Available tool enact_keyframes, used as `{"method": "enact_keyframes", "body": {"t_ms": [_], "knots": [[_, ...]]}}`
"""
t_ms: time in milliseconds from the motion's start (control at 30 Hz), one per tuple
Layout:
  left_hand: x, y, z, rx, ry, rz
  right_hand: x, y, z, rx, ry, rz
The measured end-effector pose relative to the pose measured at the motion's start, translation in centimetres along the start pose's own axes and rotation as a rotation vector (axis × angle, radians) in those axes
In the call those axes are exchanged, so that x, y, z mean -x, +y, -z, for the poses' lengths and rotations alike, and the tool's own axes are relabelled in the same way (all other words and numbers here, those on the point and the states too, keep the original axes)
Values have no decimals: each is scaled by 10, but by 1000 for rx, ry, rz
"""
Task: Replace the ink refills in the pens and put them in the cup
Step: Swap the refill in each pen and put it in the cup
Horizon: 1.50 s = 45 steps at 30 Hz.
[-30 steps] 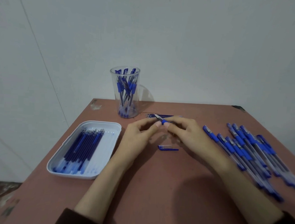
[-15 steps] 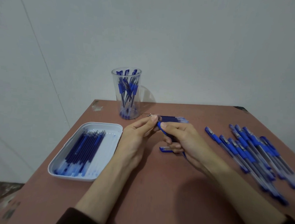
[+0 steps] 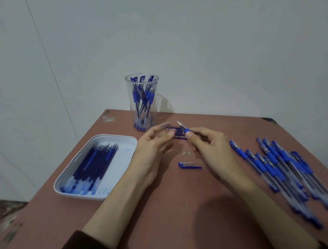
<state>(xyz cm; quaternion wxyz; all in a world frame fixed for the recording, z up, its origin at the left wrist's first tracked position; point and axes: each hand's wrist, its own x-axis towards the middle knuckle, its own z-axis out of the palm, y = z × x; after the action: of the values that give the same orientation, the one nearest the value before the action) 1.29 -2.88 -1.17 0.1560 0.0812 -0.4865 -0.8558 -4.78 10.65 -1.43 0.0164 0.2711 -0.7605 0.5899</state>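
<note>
My right hand (image 3: 210,147) pinches a blue pen (image 3: 183,127) near its grip, tip pointing up and to the left. My left hand (image 3: 152,146) hovers just left of it, fingers spread, holding nothing. A clear cup (image 3: 141,102) with several blue pens stands at the back of the table. A white tray (image 3: 121,139) on the left holds several blue refills (image 3: 94,159). A blue pen cap (image 3: 188,165) lies between my hands. Used refills (image 3: 178,132) lie behind my fingers, mostly hidden.
Several capped blue pens (image 3: 281,167) lie in a loose pile on the right side of the reddish table (image 3: 174,209). Small pale bits (image 3: 186,153) rest near the cap. A grey wall stands behind the table.
My left hand has let go of the pen and opened. The right hand has lifted the pen so its tip points up-left.
</note>
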Motion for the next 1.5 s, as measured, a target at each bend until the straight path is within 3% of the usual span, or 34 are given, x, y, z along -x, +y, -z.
{"method": "enact_keyframes", "body": {"t_ms": [200,400,467,600,767,1000,1133,1200,1400,1500], "knots": [[2,-2,-1,-127,6,-114,4,-4,0,66,-89,31],[-2,2,8,-215,216,-154,2,-2,12,504,41,190],[-1,-1,8,-386,182,-163,-2,0,17,527,102,168],[1,-11,9,-967,55,-234,-5,2,22,558,139,134],[4,-11,10,-1232,-37,-232,-3,3,20,569,98,131],[2,-9,10,-1057,-31,-143,-5,6,20,545,86,120],[3,-4,5,-612,36,-98,-3,5,17,387,10,126],[4,-2,3,-517,28,-70,-1,2,16,376,-68,135],[-2,1,10,-326,148,-54,-4,2,27,493,-57,113],[-4,3,12,-221,211,-97,-10,2,39,764,-18,92]]}}
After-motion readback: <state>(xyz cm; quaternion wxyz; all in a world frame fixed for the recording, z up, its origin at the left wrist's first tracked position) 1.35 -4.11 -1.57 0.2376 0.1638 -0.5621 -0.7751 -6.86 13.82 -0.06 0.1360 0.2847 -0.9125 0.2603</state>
